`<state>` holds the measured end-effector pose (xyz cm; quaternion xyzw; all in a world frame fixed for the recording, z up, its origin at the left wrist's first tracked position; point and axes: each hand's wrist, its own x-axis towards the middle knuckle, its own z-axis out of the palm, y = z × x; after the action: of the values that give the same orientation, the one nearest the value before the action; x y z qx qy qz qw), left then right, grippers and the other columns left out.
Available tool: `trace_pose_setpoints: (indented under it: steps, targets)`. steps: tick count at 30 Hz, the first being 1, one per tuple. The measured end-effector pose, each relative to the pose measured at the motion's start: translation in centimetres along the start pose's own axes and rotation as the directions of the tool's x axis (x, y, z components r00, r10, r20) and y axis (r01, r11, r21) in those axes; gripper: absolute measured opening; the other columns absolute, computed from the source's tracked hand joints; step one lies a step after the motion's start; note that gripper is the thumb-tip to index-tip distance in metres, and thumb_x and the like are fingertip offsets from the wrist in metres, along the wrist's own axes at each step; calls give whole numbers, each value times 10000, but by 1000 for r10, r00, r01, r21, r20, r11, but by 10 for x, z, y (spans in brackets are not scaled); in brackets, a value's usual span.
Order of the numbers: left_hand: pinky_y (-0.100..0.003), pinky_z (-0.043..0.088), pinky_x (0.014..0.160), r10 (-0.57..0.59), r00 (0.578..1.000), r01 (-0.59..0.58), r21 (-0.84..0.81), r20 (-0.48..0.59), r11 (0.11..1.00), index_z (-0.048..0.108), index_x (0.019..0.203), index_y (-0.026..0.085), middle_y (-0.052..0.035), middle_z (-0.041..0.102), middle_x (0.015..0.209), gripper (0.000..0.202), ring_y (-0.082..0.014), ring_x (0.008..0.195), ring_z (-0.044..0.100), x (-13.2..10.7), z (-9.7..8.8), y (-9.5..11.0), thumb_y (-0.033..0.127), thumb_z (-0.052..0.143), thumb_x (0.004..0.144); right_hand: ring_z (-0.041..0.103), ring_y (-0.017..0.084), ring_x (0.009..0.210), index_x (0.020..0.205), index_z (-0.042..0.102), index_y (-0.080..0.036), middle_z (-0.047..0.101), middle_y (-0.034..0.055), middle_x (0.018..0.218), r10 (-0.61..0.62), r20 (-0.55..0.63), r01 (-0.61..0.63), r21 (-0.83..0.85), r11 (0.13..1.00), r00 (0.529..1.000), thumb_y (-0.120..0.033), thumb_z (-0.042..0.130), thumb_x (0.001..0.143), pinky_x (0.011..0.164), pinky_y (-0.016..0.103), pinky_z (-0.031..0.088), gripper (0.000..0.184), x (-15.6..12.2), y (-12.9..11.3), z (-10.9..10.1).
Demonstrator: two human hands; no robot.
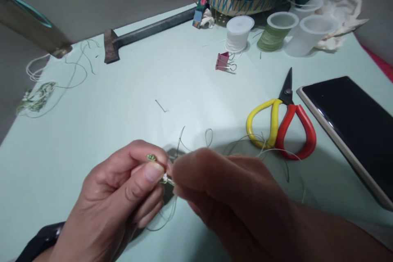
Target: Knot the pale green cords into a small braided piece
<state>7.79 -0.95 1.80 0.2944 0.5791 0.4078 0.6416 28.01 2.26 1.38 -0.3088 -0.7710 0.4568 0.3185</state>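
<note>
the left hand (pixel 113 198) is pinching a small green-and-white knotted piece (pixel 159 172) in a narrow grip, with the thumb pressing it against the bent fingers. the piece is sitting at the fingertips, just above the table and close to the right hand (pixel 230 196). that hand is reaching in from the other side, its fingers nearly touching the piece, but its knuckles are blocking the view, so i cannot tell whether it is holding anything.

thin thread (pixel 208 137) is trailing from the piece in loose loops, running down below the hands and out toward the scissors (pixel 284 108), which are lying on the pale green table (pixel 123 90) with their yellow and red handles apart. so far, only a short knotted bit seems to be made, and long lengths of thread are remaining loose.

a phone (pixel 346 131) is lying beyond the scissors. farther up, a pink binder clip (pixel 222 62) is sitting near a white spool (pixel 238 35) and a green spool (pixel 274 30). a tangle of green cord (pixel 37 97) is lying at the far left, and a hammer (pixel 110 47) is resting along the far edge of the table.
</note>
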Motion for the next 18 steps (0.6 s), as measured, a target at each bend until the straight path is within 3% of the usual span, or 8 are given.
trace_pose_setpoints:
  steps: [2,6,9,12,16,18]
  targets:
    - [-237,271,416,7,1000,-7,-32,-5,999,765,793,338,72,427,523,237,-105,452,322,2,3,1,515,923,780,611,60,549,935,512,-307,618,-129,718,-29,-117,33,34,999,993,-110,498,942,480,110,468,197,5,4,1]
    - [-238,318,444,7,998,-5,-42,60,999,780,805,306,62,436,559,242,-105,493,338,1,-1,1,531,863,844,513,43,485,845,449,-272,547,-125,686,6,-60,1,123,992,998,-121,506,930,436,121,412,182,10,12,2]
    - [-227,318,423,25,997,-21,-62,69,998,769,777,283,70,416,581,272,-99,497,337,-1,-7,-1,527,883,813,562,47,519,867,476,-277,581,-118,719,40,-16,-38,142,989,999,-135,466,970,445,130,410,175,11,10,-1]
    - [-222,433,487,-18,998,19,-30,56,999,774,789,269,45,472,617,264,-115,547,407,-2,-8,0,512,849,856,590,53,543,862,476,-276,599,-120,727,50,-1,-50,108,993,999,-136,486,966,494,139,450,175,11,7,-2]
    - [-222,511,527,-46,997,49,-53,55,997,780,761,258,37,537,608,274,-120,555,471,-1,-5,3,498,903,810,597,45,552,865,452,-275,606,-123,759,75,-28,-72,87,994,997,-106,502,957,475,137,430,198,10,6,-1]
    - [-202,518,547,-57,995,63,-62,85,996,782,782,265,34,561,613,255,-118,570,492,-2,-5,4,493,853,871,611,47,556,848,438,-272,601,-116,743,77,18,-78,28,997,997,-114,488,957,481,130,440,199,11,6,-1]
